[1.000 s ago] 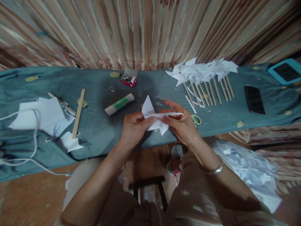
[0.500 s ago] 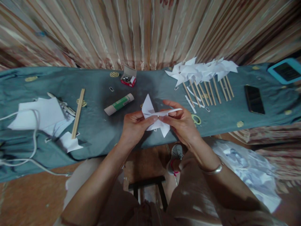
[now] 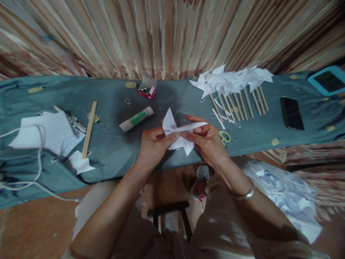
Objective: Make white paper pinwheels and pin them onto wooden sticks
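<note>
Between my two hands is a white paper pinwheel (image 3: 169,120), its folded blades sticking out around the middle. My left hand (image 3: 153,145) pinches it from the left, thumb near its centre. From the right, my right hand (image 3: 211,142) grips it with the thumb meeting the other at a small shiny pin head; the forefinger is raised behind the paper. A glue stick (image 3: 136,118) lies to the left of my hands. Green-handled scissors (image 3: 224,137) lie partly hidden by my right hand. Beyond stands an open red box of metal pins (image 3: 147,91).
Several finished pinwheels on sticks (image 3: 234,82) lie in a row at the back right, beside paper strips (image 3: 218,118). A phone (image 3: 292,113) and a blue-framed device (image 3: 327,82) lie farther right. Paper sheets (image 3: 45,131), wooden sticks (image 3: 89,129) and a white cable (image 3: 40,162) are at left.
Both hands keep their hold on the pinwheel. Its right blade and lower tip have shifted very slightly, and my right hand has moved a touch left.
</note>
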